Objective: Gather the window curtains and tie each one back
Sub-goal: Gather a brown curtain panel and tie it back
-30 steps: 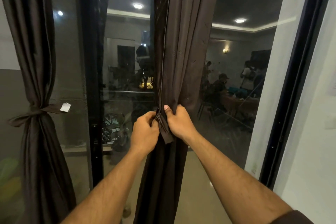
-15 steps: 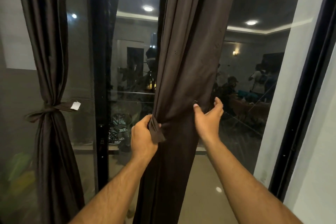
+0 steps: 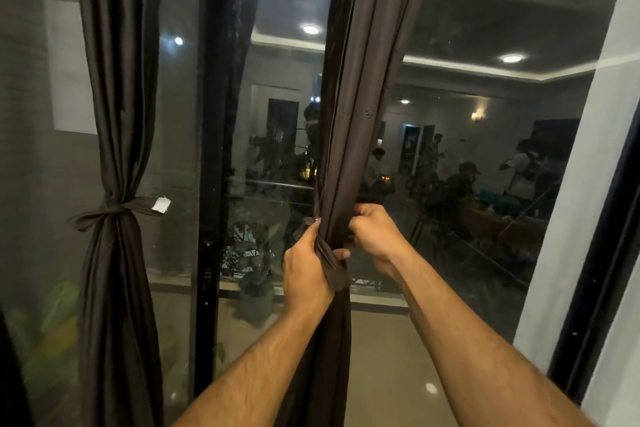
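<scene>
A dark brown curtain (image 3: 360, 107) hangs in the middle of the window, bunched into a narrow column at waist height. My left hand (image 3: 306, 274) grips a strip of the same fabric against the bunch from the left. My right hand (image 3: 375, 236) curls round the gathered folds from the right, at about the same height. A second dark curtain (image 3: 114, 80) hangs at the left, cinched by a knotted fabric tie (image 3: 114, 210) with a white tag (image 3: 161, 204).
A black window frame post (image 3: 211, 149) stands between the two curtains. Glass panes reflect a lit room with people. A white wall (image 3: 575, 218) and another dark frame edge (image 3: 602, 253) run down the right side.
My right hand, open against the curtain's right edge half a second ago, has closed round the folds, squeezing the curtain narrower. My left hand keeps its grip on the strip.
</scene>
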### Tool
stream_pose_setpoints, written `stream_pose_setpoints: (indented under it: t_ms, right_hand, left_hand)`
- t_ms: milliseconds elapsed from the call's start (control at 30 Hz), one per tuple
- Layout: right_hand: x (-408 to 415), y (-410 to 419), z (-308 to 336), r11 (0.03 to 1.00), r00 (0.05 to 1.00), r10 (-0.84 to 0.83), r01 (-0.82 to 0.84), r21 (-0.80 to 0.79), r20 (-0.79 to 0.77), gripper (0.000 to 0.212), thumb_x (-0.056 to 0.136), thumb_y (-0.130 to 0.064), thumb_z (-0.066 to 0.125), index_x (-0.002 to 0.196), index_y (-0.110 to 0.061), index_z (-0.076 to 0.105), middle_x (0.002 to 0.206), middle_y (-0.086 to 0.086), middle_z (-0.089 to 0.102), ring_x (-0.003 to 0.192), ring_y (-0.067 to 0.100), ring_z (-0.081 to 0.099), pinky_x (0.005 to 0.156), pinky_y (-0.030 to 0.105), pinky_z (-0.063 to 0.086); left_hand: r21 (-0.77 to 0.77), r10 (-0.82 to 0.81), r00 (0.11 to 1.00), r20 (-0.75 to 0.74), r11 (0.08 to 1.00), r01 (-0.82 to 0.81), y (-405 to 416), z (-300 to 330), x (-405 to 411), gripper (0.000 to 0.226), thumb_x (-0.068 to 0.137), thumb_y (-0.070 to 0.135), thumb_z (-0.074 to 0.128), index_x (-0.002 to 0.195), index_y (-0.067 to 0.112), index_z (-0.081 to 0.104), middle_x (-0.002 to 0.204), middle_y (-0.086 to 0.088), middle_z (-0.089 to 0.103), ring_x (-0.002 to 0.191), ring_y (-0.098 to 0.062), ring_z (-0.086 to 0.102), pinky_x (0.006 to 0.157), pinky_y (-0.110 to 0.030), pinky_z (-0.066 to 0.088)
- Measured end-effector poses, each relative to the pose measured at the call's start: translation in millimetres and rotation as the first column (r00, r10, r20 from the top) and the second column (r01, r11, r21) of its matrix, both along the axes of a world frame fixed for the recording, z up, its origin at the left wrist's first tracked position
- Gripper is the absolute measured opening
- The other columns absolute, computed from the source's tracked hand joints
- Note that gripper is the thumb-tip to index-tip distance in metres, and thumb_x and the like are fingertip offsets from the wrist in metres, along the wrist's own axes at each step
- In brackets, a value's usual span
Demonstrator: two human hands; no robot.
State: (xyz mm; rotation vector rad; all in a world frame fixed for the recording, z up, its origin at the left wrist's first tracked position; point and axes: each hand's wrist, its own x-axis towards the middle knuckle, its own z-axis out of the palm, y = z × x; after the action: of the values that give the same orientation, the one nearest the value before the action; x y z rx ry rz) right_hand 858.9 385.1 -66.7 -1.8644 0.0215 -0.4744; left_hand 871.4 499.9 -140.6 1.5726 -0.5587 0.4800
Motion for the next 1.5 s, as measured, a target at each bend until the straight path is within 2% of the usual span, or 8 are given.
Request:
stream_pose_setpoints:
  t_ms: [333, 533, 633, 767, 933, 1233, 1333, 1500]
  right_hand:
    - [28.3, -24.5, -3.8, 0.898, 0.996, -0.086, 0.087, 0.43, -0.022, 0.034, 0.106, -0.019, 0.038, 0.106, -0.006, 0.069, 0.095, 0.017, 0.077, 0.081, 0.03, 0.076, 0.071, 0.042, 0.063]
    - [43.5, -25.9, 22.3, 0.952, 0.896, 0.172, -0.045, 0.303, -0.408, 0.031, 0.105, -0.033, 0.054, 0.096, -0.008, 0.07, 0.08, 0.014, 0.071, 0.077, 0.028, 0.067, 0.068, 0.043, 0.053]
    - [46.5, -20.3, 27.2, 0.943, 0.838, 0.333, -0.284, 0.175, -0.432, 0.014, 0.102, -0.031, 0.059, 0.105, -0.026, 0.072, 0.085, 0.009, 0.072, 0.079, 0.023, 0.07, 0.067, 0.04, 0.059]
    - [56.6, -21.1, 23.8, 0.88, 0.875, 0.396, -0.274, 0.388, -0.28, 0.019, 0.102, -0.015, 0.061, 0.099, -0.005, 0.075, 0.089, 0.012, 0.076, 0.078, 0.024, 0.075, 0.076, 0.041, 0.065]
    - [50.8, -29.3, 6.3, 0.949, 0.994, -0.108, 0.108, 0.295, -0.016, 0.018, 0.102, -0.004, 0.047, 0.107, -0.008, 0.064, 0.087, 0.012, 0.07, 0.076, 0.026, 0.067, 0.059, 0.031, 0.06]
    - [-52.4, -2.1, -46.6, 0.908, 0.829, -0.318, 0.407, -0.105, 0.461, 0.024, 0.1, 0.002, 0.048, 0.094, -0.021, 0.051, 0.075, -0.003, 0.057, 0.062, 0.008, 0.057, 0.057, 0.027, 0.046]
    - [-68.4, 19.6, -58.4, 0.925, 0.861, -0.25, 0.347, -0.153, 0.443, 0.03, 0.098, 0.004, 0.05, 0.088, -0.022, 0.063, 0.084, -0.006, 0.064, 0.073, 0.01, 0.063, 0.067, 0.03, 0.053]
    - [-67.8, 34.2, -59.8, 0.941, 0.917, -0.242, 0.301, -0.153, 0.317, 0.024, 0.101, -0.005, 0.055, 0.104, -0.022, 0.072, 0.1, -0.01, 0.072, 0.093, -0.001, 0.067, 0.08, 0.012, 0.052]
  left_hand:
    - [-0.062, -0.134, 0.98, -0.151, 0.99, 0.125, -8.0, 10.6, -8.6, 0.048, 0.105, 0.027, 0.048, 0.068, 0.032, 0.078, 0.057, 0.002, 0.055, 0.06, -0.011, 0.055, 0.065, -0.031, 0.042]
    - [0.085, -0.2, 0.98, -0.003, 0.976, 0.199, 3.8, 9.7, -1.5, 0.04, 0.067, 0.052, 0.053, 0.103, 0.047, 0.071, 0.102, 0.005, 0.063, 0.109, -0.04, 0.061, 0.104, -0.062, 0.046]
    - [0.121, -0.233, 0.969, -0.083, 0.963, 0.242, 16.4, 19.7, -1.8, 0.058, 0.071, 0.031, 0.068, 0.127, 0.015, 0.065, 0.104, 0.004, 0.066, 0.106, -0.025, 0.062, 0.1, -0.046, 0.054]
    - [0.254, -0.181, 0.975, -0.129, 0.944, 0.209, 20.1, 25.5, 5.5, 0.04, 0.088, -0.014, 0.06, 0.118, 0.012, 0.063, 0.102, -0.006, 0.066, 0.085, -0.008, 0.064, 0.074, -0.018, 0.056]
    - [0.432, 0.105, 0.992, 0.063, 0.894, -0.122, 16.9, 21.6, 9.5, 0.026, 0.085, 0.012, 0.067, 0.11, 0.02, 0.065, 0.091, 0.004, 0.069, 0.084, -0.01, 0.068, 0.076, -0.033, 0.06]
    - [0.129, 0.147, 0.985, 0.09, 0.979, -0.158, 1.7, 16.5, -9.5, 0.018, 0.085, 0.006, 0.073, 0.086, 0.019, 0.06, 0.08, 0.005, 0.062, 0.075, -0.011, 0.059, 0.061, -0.021, 0.044]
    - [-0.213, -0.002, 0.994, -0.106, 0.977, -0.021, -2.3, 18.4, -20.2, 0.012, 0.092, 0.018, 0.057, 0.102, 0.021, 0.052, 0.078, 0.005, 0.065, 0.07, -0.008, 0.06, 0.062, -0.035, 0.044]
    - [-0.135, 0.036, 0.999, -0.031, 0.99, -0.04, 22.6, -2.1, -21.1, 0.033, 0.085, 0.014, 0.078, 0.095, 0.023, 0.047, 0.079, 0.005, 0.059, 0.07, -0.012, 0.061, 0.064, -0.04, 0.05]
